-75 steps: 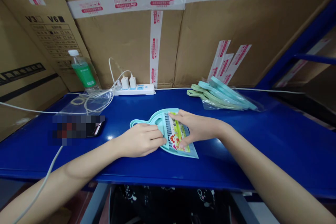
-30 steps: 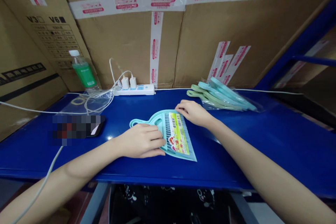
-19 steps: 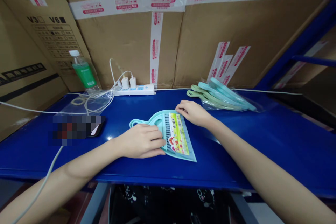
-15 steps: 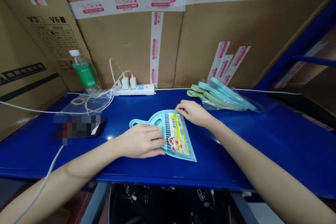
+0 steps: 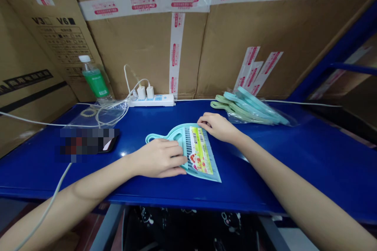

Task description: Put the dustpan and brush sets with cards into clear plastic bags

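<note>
1. Our left hand (image 5: 161, 157) grasped the near side of the turquoise dustpan (image 5: 172, 130), fingers curled over it; our right hand (image 5: 218, 126) touched its far corner, fingertips bunched, though we couldn't tell whether they gripped.
2. We had that dustpan lying mid-table on the blue table (image 5: 182, 193).
3. Behind, to our right, we saw a plastic-wrapped green-and-turquoise bundle (image 5: 250, 109).
4. Inside our dustpan lay a brush (image 5: 188, 145).
5. Across its bristles we saw a label (image 5: 201, 151).

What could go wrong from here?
The white cable crosses the left forearm: lifting that arm might snag it.
The right hand has its fingertips at the far corner of the dustpan, near the bristles: pressing there could bend them.
</note>
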Action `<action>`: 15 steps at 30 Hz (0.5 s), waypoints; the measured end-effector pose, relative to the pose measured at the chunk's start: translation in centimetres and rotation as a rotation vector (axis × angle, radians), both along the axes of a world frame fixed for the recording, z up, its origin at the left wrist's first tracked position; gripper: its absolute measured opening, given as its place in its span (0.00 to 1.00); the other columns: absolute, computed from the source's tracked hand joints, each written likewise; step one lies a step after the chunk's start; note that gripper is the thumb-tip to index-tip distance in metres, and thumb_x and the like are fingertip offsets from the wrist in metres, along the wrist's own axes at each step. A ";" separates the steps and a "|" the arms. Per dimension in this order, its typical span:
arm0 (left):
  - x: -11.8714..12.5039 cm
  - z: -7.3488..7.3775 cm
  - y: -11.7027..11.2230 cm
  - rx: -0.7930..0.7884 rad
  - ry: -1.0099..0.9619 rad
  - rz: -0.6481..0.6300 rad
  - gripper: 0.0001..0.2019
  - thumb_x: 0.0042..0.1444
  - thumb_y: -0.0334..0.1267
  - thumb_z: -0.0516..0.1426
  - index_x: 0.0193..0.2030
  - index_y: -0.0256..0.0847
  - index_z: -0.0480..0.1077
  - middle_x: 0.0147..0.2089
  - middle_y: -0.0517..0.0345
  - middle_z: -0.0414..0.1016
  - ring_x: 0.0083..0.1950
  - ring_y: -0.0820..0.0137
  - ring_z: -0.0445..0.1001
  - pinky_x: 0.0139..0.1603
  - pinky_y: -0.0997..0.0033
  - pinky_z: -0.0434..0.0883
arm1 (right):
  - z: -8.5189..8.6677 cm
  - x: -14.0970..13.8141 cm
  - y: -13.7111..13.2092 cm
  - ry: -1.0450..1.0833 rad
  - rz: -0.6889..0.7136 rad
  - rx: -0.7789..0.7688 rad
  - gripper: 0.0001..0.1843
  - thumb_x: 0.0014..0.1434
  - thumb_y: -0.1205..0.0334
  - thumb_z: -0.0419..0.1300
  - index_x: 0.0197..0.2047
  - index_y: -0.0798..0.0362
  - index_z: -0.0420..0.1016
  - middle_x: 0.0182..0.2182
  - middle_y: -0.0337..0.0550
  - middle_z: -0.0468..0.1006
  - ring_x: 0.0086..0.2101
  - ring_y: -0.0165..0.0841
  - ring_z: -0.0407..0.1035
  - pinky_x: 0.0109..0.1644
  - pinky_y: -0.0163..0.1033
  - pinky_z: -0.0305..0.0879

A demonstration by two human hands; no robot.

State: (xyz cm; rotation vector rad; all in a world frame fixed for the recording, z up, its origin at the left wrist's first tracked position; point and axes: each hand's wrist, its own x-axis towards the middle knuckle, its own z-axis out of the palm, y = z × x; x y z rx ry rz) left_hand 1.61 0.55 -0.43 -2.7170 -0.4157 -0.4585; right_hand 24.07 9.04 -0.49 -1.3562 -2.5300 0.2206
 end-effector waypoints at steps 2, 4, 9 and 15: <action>0.0 0.0 0.0 0.004 0.008 0.006 0.15 0.65 0.43 0.46 0.38 0.38 0.70 0.30 0.59 0.72 0.30 0.73 0.68 0.28 0.72 0.64 | 0.0 0.0 0.0 0.000 0.005 0.001 0.12 0.60 0.68 0.50 0.34 0.54 0.75 0.32 0.45 0.74 0.33 0.35 0.68 0.35 0.37 0.59; 0.0 0.0 0.0 0.006 0.016 0.009 0.15 0.65 0.42 0.46 0.38 0.38 0.70 0.30 0.59 0.71 0.30 0.73 0.67 0.28 0.72 0.64 | 0.0 0.0 0.0 0.000 0.010 0.002 0.12 0.59 0.68 0.50 0.33 0.53 0.75 0.32 0.45 0.74 0.33 0.35 0.68 0.35 0.37 0.59; -0.1 0.1 0.0 0.027 0.002 0.019 0.17 0.66 0.40 0.43 0.38 0.38 0.71 0.29 0.58 0.71 0.29 0.73 0.67 0.28 0.72 0.64 | 0.1 0.1 0.1 -0.005 0.017 0.005 0.13 0.58 0.70 0.50 0.32 0.52 0.75 0.34 0.45 0.76 0.35 0.36 0.69 0.35 0.37 0.59; -0.4 0.2 0.4 0.130 -0.098 0.155 0.16 0.66 0.36 0.43 0.35 0.37 0.71 0.27 0.59 0.70 0.29 0.72 0.66 0.27 0.72 0.63 | 0.4 0.0 -0.2 -0.050 -0.004 -0.008 0.13 0.58 0.71 0.49 0.34 0.52 0.75 0.36 0.46 0.77 0.37 0.37 0.70 0.36 0.38 0.60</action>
